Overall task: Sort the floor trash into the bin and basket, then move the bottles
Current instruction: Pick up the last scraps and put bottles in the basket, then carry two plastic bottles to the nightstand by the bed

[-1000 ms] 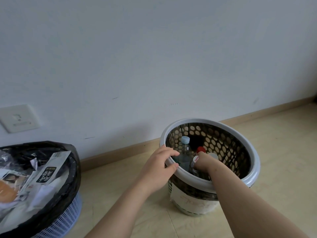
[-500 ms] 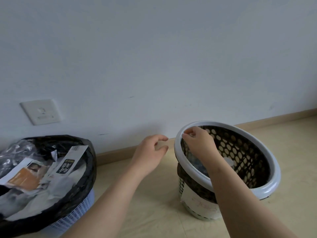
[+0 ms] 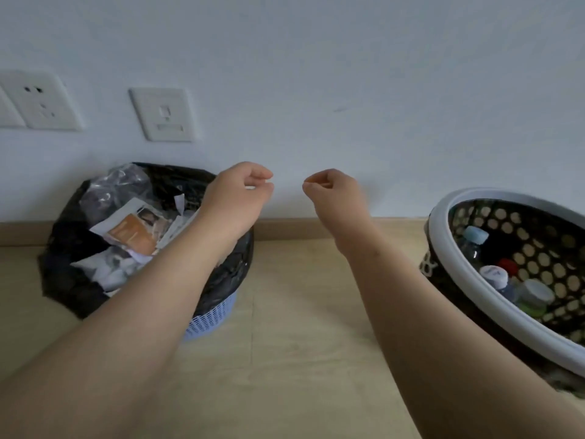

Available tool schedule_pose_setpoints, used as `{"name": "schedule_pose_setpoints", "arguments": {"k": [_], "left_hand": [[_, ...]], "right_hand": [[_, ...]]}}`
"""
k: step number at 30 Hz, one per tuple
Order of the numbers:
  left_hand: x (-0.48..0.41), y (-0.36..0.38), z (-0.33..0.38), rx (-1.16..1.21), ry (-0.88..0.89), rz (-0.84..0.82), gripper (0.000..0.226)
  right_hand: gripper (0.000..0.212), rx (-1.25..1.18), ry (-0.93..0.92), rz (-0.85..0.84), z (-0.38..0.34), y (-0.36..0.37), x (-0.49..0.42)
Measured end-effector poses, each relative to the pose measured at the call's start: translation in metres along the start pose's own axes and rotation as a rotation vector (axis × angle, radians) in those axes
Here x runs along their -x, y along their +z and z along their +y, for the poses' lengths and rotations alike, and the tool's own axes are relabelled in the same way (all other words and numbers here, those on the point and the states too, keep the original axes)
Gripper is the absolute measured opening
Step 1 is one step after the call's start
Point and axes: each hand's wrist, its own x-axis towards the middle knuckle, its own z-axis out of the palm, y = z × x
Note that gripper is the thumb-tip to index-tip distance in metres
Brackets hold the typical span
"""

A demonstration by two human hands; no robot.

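Plastic bottles [image 3: 473, 237] lie in the basket [image 3: 438, 229]; both hands are out now, left hand [image 3: 240, 198] and right hand [image 3: 335, 194] hovering left of the basket, fingers loosely curled, empty. Moving bottles looks next.

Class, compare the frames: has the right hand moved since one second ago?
Yes. The right hand was inside the basket; now it is out of it, raised to the left of the rim, between basket and bin.
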Motion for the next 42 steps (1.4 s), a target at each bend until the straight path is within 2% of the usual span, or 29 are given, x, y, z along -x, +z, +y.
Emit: {"name": "schedule_pose_setpoints", "arguments": {"k": [3, 14, 20, 27, 32, 35, 39, 42], "left_hand": [[-0.001, 0.0, -0.01, 0.021, 0.004, -0.001, 0.014], [-0.039, -0.01, -0.04, 0.098, 0.014, 0.117, 0.017], [-0.054, -0.006, -0.045, 0.08, -0.055, 0.0, 0.013], [-0.019, -0.03, -0.015, 0.106, -0.396, -0.04, 0.015], [0.029, -0.073, 0.027, 0.141, -0.786, -0.063, 0.011], [0.059, -0.097, 0.052, 0.208, -0.98, -0.046, 0.017], [0.095, -0.14, 0.09, 0.227, -1.194, 0.003, 0.019], [0.119, -0.176, 0.117, 0.224, -1.274, 0.016, 0.026]], "right_hand": [[0.008, -0.053, 0.038, -0.06, 0.005, 0.024, -0.005], [0.009, -0.141, 0.133, -0.058, 0.02, 0.061, -0.043], [0.007, -0.153, 0.212, -0.085, 0.022, 0.074, -0.06], [0.017, -0.137, 0.433, -0.133, -0.021, 0.061, -0.036], [0.019, -0.041, 0.614, -0.263, -0.078, 0.032, 0.016], [0.019, 0.001, 0.709, -0.33, -0.109, 0.018, 0.052], [0.008, 0.156, 0.701, -0.465, -0.158, 0.001, 0.097], [0.005, 0.239, 0.699, -0.567, -0.196, -0.009, 0.124]]}}
